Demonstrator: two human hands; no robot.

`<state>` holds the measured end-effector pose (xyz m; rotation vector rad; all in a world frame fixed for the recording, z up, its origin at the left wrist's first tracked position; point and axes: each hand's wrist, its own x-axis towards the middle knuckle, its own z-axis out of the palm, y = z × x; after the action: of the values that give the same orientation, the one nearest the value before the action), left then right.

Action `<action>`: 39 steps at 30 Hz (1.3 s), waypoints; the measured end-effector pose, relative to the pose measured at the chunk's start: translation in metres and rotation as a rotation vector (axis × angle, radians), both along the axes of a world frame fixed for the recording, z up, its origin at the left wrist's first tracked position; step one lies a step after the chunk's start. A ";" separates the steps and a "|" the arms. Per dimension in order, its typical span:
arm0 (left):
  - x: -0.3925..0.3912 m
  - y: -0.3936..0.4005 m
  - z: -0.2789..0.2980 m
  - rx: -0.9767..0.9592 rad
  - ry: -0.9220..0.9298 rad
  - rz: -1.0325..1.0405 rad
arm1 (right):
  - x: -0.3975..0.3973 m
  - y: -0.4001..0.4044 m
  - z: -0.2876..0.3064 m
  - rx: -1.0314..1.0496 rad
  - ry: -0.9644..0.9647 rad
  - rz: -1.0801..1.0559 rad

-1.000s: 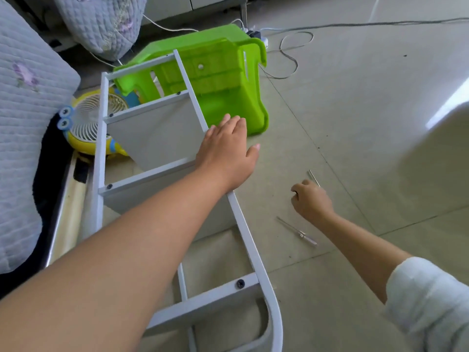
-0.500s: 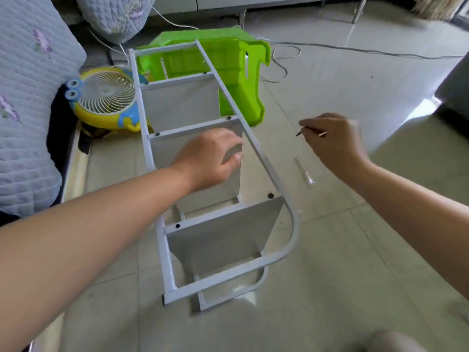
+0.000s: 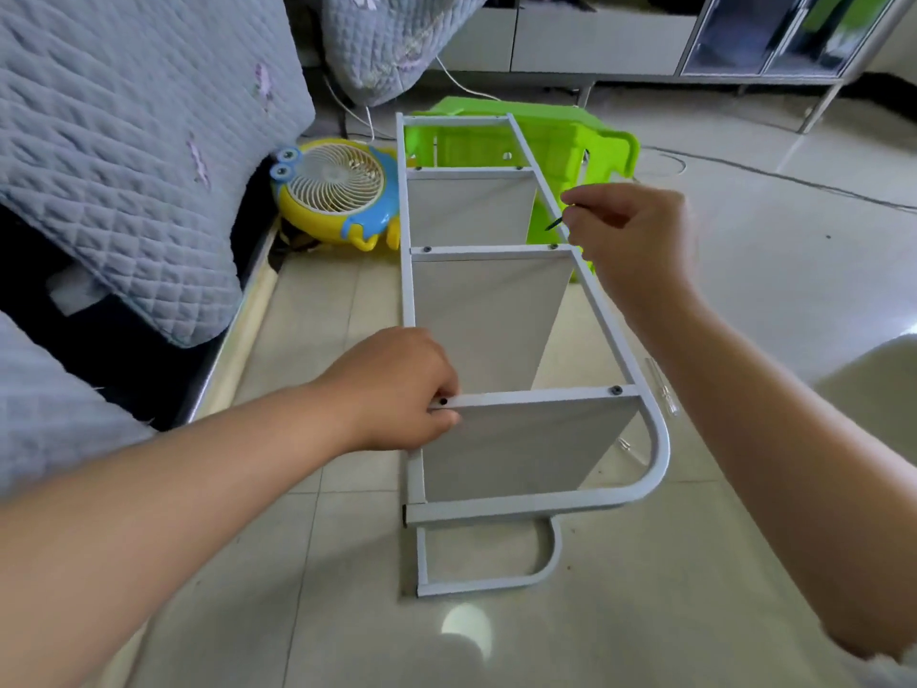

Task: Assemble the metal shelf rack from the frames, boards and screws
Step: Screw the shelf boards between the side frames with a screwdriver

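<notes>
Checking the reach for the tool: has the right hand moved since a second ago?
Yes. The right hand rose from the floor near the screwdriver to the rack's frame, pinching a thin tool.

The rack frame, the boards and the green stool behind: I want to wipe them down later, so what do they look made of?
Rack frame: looks like painted metal tube, pale grey, with a smooth bent corner. Boards: thin flat grey panels with a matte face; sheet metal or coated board, I cannot tell. Green stool: glossy moulded plastic.
</notes>
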<state>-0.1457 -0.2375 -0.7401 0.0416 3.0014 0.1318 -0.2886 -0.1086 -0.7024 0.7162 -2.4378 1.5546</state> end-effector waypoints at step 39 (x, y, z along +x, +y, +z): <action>0.051 -0.022 -0.036 0.474 0.113 0.183 | 0.073 -0.003 -0.063 0.271 0.540 0.635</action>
<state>-0.0943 -0.2599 -0.7764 -0.1834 3.0025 0.8823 -0.2154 -0.1116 -0.7656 1.8212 -2.1103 0.9667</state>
